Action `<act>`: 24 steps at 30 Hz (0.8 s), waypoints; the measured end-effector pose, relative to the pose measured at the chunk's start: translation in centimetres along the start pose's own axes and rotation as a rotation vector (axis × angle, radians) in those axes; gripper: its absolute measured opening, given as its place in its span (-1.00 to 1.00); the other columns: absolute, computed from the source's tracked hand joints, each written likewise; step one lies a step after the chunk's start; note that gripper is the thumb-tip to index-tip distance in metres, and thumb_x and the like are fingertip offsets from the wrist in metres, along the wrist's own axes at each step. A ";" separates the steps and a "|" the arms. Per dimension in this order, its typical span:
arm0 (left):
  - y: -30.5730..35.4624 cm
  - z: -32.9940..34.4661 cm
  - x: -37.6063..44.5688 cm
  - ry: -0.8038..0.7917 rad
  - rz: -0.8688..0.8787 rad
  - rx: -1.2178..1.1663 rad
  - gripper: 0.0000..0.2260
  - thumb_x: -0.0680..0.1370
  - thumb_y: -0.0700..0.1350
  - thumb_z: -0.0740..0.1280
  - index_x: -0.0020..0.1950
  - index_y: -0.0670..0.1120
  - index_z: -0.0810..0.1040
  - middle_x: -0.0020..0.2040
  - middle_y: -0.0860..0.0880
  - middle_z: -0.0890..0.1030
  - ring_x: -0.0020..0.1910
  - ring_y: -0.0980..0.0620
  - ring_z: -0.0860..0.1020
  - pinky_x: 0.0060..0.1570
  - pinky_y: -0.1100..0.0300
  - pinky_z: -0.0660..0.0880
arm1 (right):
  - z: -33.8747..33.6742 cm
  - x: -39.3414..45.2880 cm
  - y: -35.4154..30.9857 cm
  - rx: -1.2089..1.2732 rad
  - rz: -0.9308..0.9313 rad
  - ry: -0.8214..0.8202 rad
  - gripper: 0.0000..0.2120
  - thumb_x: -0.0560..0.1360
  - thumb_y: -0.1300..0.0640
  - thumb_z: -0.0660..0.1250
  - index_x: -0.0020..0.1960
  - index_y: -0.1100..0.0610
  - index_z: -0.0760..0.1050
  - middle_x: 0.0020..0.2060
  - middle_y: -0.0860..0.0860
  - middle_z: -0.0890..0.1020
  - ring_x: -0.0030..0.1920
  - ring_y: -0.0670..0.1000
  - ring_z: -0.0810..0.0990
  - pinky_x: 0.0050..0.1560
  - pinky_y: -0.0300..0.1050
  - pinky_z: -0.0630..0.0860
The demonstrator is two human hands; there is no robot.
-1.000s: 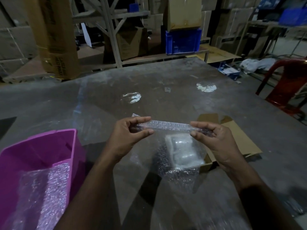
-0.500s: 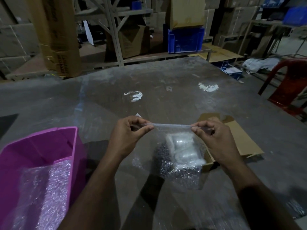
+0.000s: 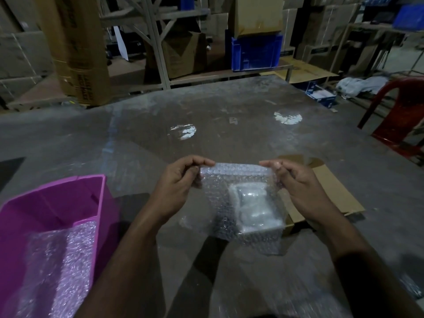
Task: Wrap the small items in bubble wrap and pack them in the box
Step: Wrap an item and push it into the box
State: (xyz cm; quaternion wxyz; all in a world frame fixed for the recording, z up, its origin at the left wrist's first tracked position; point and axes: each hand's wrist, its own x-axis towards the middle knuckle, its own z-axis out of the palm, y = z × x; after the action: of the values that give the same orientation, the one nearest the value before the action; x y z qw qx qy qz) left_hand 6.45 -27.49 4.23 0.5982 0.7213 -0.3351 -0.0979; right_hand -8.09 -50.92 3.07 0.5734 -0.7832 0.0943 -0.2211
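Head view: small white wrapped item (image 3: 254,208) lies on the grey table (image 3: 229,115), long axis near-to-far, under a clear bubble wrap sheet (image 3: 236,180). Left hand (image 3: 177,187) and right hand (image 3: 298,187) pinch its top corners. Sheet edge now stretched wider versus 0.5 s ago. Flat brown cardboard box (image 3: 330,191) just right.

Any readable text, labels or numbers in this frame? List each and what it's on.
None can be read.
Tall cardboard box, far left: dark vertical print down its side, too blurred to read.
Blue-and-white box on the floor at far right: print too small to read.
Bubble wrap held by left hand and right hand, pink bin, flat cardboard: no text visible.
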 end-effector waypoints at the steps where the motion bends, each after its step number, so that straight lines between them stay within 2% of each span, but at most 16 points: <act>1: 0.1 0.0 0.0 -0.008 -0.017 -0.024 -0.70 0.69 -0.28 0.20 0.11 0.02 0.67 0.01 -0.29 0.63 -0.22 0.10 0.50 -0.14 0.20 0.55 | -0.1 -0.1 -0.1 0.014 0.028 -0.034 -0.76 0.63 -0.01 0.24 0.17 -0.04 0.65 -0.16 -0.20 0.68 -0.21 -0.21 0.57 -0.15 -0.32 0.53; 3: 0.7 -0.2 -0.1 -0.050 -0.051 -0.075 -0.81 0.63 -0.16 0.32 0.19 -0.02 0.66 -0.04 -0.11 0.68 -0.16 0.14 0.57 -0.11 0.26 0.56 | -0.3 -0.1 -0.1 0.039 0.068 -0.092 -0.77 0.54 -0.01 0.37 0.17 -0.02 0.64 0.01 -0.08 0.71 -0.09 -0.15 0.67 -0.09 -0.26 0.59; 4: 0.9 -0.2 -0.2 -0.068 -0.066 -0.073 -0.77 0.56 -0.12 0.40 0.22 -0.03 0.65 -0.01 0.00 0.71 -0.10 0.14 0.63 -0.07 0.27 0.57 | -0.4 -0.1 0.0 0.031 0.067 -0.096 -0.78 0.51 0.03 0.43 0.14 0.00 0.65 0.03 -0.04 0.71 -0.05 -0.13 0.70 -0.08 -0.23 0.61; 6: 0.8 -0.2 -0.3 -0.069 -0.083 -0.042 -0.67 0.44 -0.15 0.53 0.19 -0.05 0.67 0.04 0.04 0.74 -0.04 0.13 0.69 -0.05 0.29 0.59 | -0.3 0.1 0.3 -0.045 0.023 -0.043 -0.90 0.50 0.09 0.46 0.02 0.00 0.66 -0.06 -0.03 0.69 -0.12 -0.17 0.68 -0.13 -0.28 0.58; 7: 0.7 -0.2 -0.2 -0.063 -0.085 -0.027 -0.68 0.41 -0.16 0.56 0.16 -0.05 0.69 0.02 0.02 0.74 -0.06 0.12 0.69 -0.05 0.28 0.59 | -0.3 0.2 0.3 -0.092 -0.002 -0.021 -0.96 0.51 0.05 0.44 -0.05 -0.02 0.65 -0.12 -0.03 0.66 -0.16 -0.18 0.65 -0.15 -0.30 0.55; 10: 0.2 -0.3 0.1 -0.026 -0.045 0.052 -0.83 0.42 -0.11 0.56 0.00 0.00 0.73 -0.04 -0.02 0.70 -0.11 0.09 0.66 -0.10 0.27 0.56 | -0.6 0.5 1.0 -0.197 -0.014 -0.052 -0.72 0.51 -0.24 0.37 -0.09 -0.04 0.65 -0.09 0.09 0.61 -0.06 -0.01 0.63 -0.03 -0.09 0.55; 12: 0.0 -0.6 0.2 0.017 -0.007 0.119 -0.91 0.42 -0.07 0.55 -0.11 0.02 0.71 -0.08 -0.01 0.60 -0.13 0.14 0.60 -0.13 0.33 0.51 | -0.7 0.5 1.3 -0.214 -0.030 -0.090 -0.67 0.53 -0.29 0.27 -0.05 -0.08 0.66 -0.06 0.09 0.61 0.01 0.00 0.61 0.05 -0.07 0.53; 13: -0.1 -0.7 0.2 0.019 0.015 0.157 -0.93 0.43 -0.07 0.55 -0.14 0.02 0.69 -0.06 -0.01 0.58 -0.10 0.15 0.59 -0.10 0.35 0.50 | -0.7 0.5 1.3 -0.214 -0.034 -0.098 -0.70 0.57 -0.25 0.26 -0.01 -0.11 0.66 -0.05 0.04 0.62 0.03 -0.03 0.61 0.08 -0.10 0.52; 15: -0.2 -0.8 0.3 -0.011 0.044 0.222 -0.93 0.49 -0.07 0.51 -0.13 -0.03 0.67 -0.03 -0.02 0.59 -0.05 0.13 0.60 -0.01 0.31 0.49 | -0.6 0.4 1.1 -0.179 -0.038 -0.082 -0.83 0.64 -0.06 0.28 0.14 -0.15 0.64 -0.04 -0.15 0.62 0.05 -0.17 0.59 0.07 -0.30 0.48; 17: -0.3 -0.7 0.3 -0.043 0.014 0.176 -0.93 0.57 -0.08 0.43 -0.06 -0.06 0.66 -0.10 0.00 0.63 -0.13 0.12 0.60 -0.05 0.21 0.53 | -0.6 0.3 1.0 -0.138 -0.052 -0.053 -0.74 0.65 0.14 0.27 0.24 -0.13 0.60 -0.04 -0.17 0.63 0.00 -0.25 0.58 0.00 -0.42 0.45; 20: -0.3 -0.8 0.1 -0.086 -0.042 0.057 -0.89 0.65 -0.13 0.32 0.17 -0.01 0.57 -0.20 -0.02 0.63 -0.22 0.05 0.60 -0.13 0.14 0.57 | -0.3 0.3 0.9 -0.130 -0.048 -0.016 -0.66 0.67 0.24 0.20 0.18 -0.14 0.61 -0.11 -0.17 0.62 -0.17 -0.21 0.55 -0.10 -0.39 0.46; 22: -0.3 -0.7 -0.2 -0.086 -0.042 0.045 -0.84 0.67 -0.14 0.28 0.23 0.04 0.49 -0.25 0.00 0.59 -0.22 0.02 0.59 -0.10 0.10 0.58 | -0.1 0.3 0.7 -0.123 -0.032 -0.002 -0.62 0.68 0.26 0.17 0.13 -0.16 0.62 -0.06 -0.21 0.62 -0.14 -0.25 0.54 -0.08 -0.37 0.42; 24: 0.1 -0.5 -0.3 -0.078 -0.035 0.015 -0.85 0.69 -0.18 0.23 0.21 0.01 0.51 -0.20 -0.04 0.59 -0.22 0.04 0.56 -0.11 0.09 0.58 | 0.2 0.2 0.7 -0.121 -0.015 -0.008 -0.69 0.69 0.17 0.19 0.14 -0.17 0.62 0.05 -0.15 0.61 -0.07 -0.24 0.56 -0.02 -0.27 0.43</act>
State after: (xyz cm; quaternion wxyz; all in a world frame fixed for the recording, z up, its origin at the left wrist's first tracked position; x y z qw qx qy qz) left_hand 6.49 -26.94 4.42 0.5777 0.7270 -0.3463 -0.1337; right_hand -7.73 -51.09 2.48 0.5237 -0.8180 0.0996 -0.2162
